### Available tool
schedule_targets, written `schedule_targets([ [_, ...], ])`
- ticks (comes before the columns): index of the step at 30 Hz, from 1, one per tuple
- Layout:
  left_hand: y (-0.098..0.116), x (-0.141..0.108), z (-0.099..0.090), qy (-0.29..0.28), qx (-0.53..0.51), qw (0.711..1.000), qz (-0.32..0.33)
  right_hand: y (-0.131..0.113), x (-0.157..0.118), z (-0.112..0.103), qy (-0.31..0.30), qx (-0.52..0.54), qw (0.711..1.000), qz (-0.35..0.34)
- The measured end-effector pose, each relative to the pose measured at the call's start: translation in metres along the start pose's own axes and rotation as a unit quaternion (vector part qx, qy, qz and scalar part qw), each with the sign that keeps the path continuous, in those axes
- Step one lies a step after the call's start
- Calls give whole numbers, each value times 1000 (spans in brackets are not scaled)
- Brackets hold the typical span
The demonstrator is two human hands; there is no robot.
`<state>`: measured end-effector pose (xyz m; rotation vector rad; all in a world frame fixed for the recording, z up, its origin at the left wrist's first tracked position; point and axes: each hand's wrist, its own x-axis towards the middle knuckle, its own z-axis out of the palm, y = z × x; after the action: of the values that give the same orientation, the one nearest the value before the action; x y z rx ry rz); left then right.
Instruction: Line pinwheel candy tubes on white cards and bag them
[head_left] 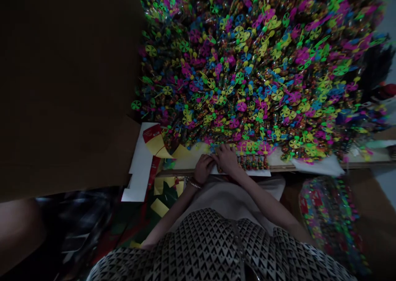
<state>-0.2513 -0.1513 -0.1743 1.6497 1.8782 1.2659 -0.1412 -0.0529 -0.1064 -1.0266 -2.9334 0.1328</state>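
Observation:
At the front edge of the table, my left hand point(204, 168) and my right hand point(226, 159) lie close together, fingers meeting over a row of small candy-filled tubes point(253, 162) with bright fan-shaped tops. The row rests on a white card point(261, 173), whose edge shows to the right of my right hand. Both hands have bent fingers; what lies between the fingertips is too small and dark to make out. Behind them rises a large heap of similar tubes point(241, 87) with pink, yellow, green and blue fans.
A big dark cardboard box point(68, 87) fills the left side. White card point(139, 165) and red-and-yellow labels point(157, 142) lie beside it. A clear bag of the tubes point(329, 215) sits low on the right. Part of a person's bare limb point(18, 235) shows at the lower left.

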Motion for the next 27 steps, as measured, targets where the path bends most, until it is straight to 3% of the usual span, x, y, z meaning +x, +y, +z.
schedule_targets([
  [5, 0, -3, -13, -11, -10, 999, -30, 30, 10, -16, 131, 65, 989, 25],
  [9, -6, -4, -20, -33, -37, 998, -30, 70, 59, -49, 220, 139, 966, 4],
  [11, -8, -4, -20, -28, -45, 998, -37, 74, 96, -68, 226, 126, 966, -17],
  [14, -11, -5, -18, -17, -47, 998, -43, 58, 154, -91, 199, 43, 978, -54],
  [19, -12, -5, -18, -21, -50, 997, -46, 40, 219, -104, 133, -17, 986, -98],
  [23, -13, -5, -18, -27, -62, 996, -51, 58, 220, -120, 180, 107, 973, -96],
  [25, -13, -5, -18, -23, -69, 996, -60, 68, 204, -135, 208, 180, 957, -91],
  [27, -13, -4, -18, -19, -73, 995, -68, 73, 180, -149, 198, 253, 942, -97],
])
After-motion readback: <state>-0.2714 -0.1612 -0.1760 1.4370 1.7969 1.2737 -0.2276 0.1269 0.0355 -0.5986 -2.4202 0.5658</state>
